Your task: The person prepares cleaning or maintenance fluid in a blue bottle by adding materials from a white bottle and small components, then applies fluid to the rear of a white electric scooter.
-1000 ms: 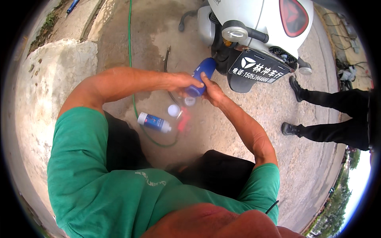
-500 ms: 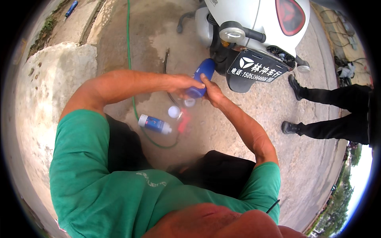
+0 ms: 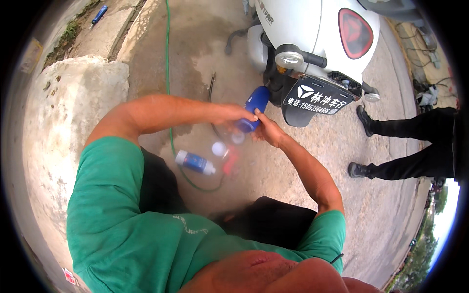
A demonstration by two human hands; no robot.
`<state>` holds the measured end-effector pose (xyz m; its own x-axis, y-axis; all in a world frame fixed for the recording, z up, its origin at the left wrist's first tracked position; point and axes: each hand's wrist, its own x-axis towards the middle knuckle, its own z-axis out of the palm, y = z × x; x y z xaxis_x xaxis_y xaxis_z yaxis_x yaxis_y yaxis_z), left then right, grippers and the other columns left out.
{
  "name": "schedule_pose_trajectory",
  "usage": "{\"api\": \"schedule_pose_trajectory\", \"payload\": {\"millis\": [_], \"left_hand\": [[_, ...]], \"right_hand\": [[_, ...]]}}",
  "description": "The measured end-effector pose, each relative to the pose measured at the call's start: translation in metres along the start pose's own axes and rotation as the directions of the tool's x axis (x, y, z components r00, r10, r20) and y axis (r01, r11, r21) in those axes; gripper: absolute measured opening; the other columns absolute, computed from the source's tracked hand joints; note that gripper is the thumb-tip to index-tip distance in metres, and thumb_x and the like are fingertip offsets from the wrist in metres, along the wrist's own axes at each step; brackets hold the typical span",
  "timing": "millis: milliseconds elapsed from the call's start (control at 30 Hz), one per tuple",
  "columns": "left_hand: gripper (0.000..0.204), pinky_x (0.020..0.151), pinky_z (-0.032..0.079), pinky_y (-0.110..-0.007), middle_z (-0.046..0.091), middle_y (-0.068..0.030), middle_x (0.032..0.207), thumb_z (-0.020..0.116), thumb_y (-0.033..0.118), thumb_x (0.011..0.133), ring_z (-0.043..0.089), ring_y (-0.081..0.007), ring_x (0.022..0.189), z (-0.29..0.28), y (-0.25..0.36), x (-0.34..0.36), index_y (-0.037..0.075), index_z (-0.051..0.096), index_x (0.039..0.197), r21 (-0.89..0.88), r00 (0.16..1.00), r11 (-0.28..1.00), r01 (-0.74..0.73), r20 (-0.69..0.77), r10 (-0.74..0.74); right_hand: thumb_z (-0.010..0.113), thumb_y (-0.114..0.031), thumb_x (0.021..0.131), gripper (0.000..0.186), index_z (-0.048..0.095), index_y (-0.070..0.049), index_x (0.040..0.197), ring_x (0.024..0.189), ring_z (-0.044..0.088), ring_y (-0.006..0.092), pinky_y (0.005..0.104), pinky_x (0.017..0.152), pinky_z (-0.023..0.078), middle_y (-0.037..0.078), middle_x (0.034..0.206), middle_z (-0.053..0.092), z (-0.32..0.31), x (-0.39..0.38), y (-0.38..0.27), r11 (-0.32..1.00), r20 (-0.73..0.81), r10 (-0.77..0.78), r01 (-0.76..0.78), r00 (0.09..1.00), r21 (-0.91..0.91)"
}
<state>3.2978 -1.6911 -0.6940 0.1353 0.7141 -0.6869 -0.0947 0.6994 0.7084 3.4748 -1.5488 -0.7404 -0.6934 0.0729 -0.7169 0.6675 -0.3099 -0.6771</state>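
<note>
The blue bottle (image 3: 255,108), tilted before the white scooter's (image 3: 317,39) rear, is gripped by closed fingers of the left hand (image 3: 233,115) and right hand (image 3: 266,131), practically unmoved since a second ago, so handling is judged unfinished.

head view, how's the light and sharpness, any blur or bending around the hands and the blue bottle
Head view: soft even daylight, faint shadows, no glare; the blue bottle, left hand and right hand are fairly sharp; a hazy smear blurs the ground just below them; fisheye bends the white scooter and concrete block toward the dark rim.
</note>
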Motion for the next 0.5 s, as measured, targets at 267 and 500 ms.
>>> {"api": "schedule_pose_trajectory", "payload": {"millis": [267, 500], "left_hand": [[0.052, 0.054, 0.044, -0.031, 0.066, -0.0069, 0.072, 0.066, 0.058, 0.091, 0.059, -0.0163, 0.057, -0.001, -0.005, 0.006, 0.006, 0.068, 0.093, -0.068, 1.0, 0.997, -0.023, 0.005, 0.024], [0.053, 0.053, 0.042, -0.03, 0.064, -0.0069, 0.067, 0.065, 0.06, 0.09, 0.057, -0.0158, 0.056, 0.006, 0.004, 0.0, 0.007, 0.069, 0.09, -0.043, 1.0, 0.999, -0.016, 0.005, 0.016]], "right_hand": [[0.06, -0.053, 0.096, 0.046, 0.065, -0.007, 0.097, 0.08, 0.062, 0.0152, 0.0307, 0.072, 0.047, 0.005, 0.089, 0.067, -0.028, -0.029, 0.023, 0.988, -0.012, 0.012, -0.014, 1.0, -0.151], [0.07, -0.034, 0.094, 0.033, 0.062, -0.003, 0.085, 0.062, 0.058, 0.0135, 0.0256, 0.06, 0.046, 0.005, 0.072, 0.062, -0.069, -0.025, 0.049, 0.908, -0.186, 0.023, -0.098, 0.982, -0.406]]}}
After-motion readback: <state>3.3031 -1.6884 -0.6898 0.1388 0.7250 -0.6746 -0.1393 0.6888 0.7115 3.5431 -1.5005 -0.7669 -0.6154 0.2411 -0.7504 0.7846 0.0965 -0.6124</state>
